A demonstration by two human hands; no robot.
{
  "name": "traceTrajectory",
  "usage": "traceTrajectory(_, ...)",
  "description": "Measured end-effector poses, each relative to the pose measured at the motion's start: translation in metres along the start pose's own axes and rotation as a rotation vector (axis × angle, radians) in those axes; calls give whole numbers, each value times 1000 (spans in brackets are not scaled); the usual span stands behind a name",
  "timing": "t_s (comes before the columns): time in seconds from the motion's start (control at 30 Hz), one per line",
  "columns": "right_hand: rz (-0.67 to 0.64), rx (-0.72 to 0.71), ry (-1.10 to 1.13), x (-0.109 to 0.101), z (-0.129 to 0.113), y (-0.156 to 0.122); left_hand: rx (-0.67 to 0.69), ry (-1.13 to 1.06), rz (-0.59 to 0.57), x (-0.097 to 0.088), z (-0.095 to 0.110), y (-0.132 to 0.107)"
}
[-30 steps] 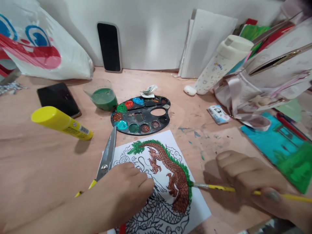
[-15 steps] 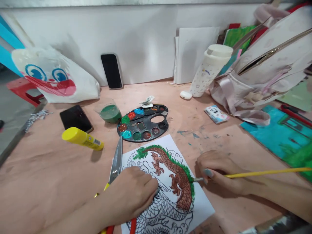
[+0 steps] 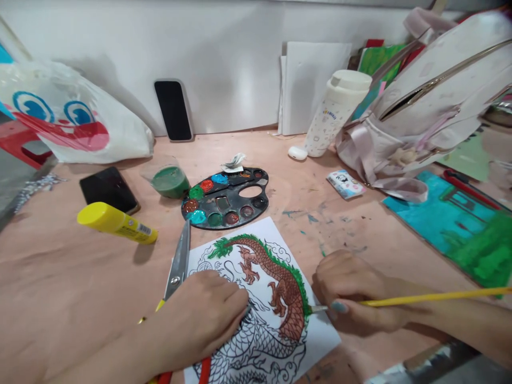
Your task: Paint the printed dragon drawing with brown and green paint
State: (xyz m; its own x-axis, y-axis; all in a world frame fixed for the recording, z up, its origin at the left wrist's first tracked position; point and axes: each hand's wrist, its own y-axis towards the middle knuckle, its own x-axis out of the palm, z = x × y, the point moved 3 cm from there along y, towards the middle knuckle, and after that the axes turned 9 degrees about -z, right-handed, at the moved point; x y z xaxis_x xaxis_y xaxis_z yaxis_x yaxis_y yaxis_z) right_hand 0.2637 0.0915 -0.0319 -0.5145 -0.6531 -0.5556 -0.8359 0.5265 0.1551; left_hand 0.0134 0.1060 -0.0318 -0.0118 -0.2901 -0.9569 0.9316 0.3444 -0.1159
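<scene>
A dragon colouring sheet point(image 3: 276, 256) lies on the table in front of me, its upper body painted brown with a green edge. My left hand point(image 3: 204, 314) presses down on the sheet's left side, fingers curled together. My right hand point(image 3: 352, 290) pinches a yellow paintbrush point(image 3: 432, 297), its tip touching the green edge of the dragon. Scissors point(image 3: 178, 264) lie along the sheet's left border, partly under my left hand. A black palette point(image 3: 226, 197) with several paint wells sits just beyond the sheet.
A cup of green paint point(image 3: 168, 181), a yellow glue stick point(image 3: 116, 223) and a dark phone point(image 3: 108, 189) lie at left. Another phone point(image 3: 173, 109) leans on the wall. A white bottle point(image 3: 336, 112), a pale bag point(image 3: 432, 106) and a blue-green painting point(image 3: 452, 224) fill the right.
My right hand has slid its grip down toward the brush tip and shifted left along the dragon's green edge. My left hand stays on the paper. The view tilted up slightly.
</scene>
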Motion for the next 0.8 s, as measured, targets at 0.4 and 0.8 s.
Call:
traceTrajectory(0.4, 252, 72, -178, -7, 4, -8, 10, 21, 39, -2, 1, 0)
traceTrajectory(0.8, 309, 251, 579, -2, 10, -16, 0, 1, 22, 0, 0, -1)
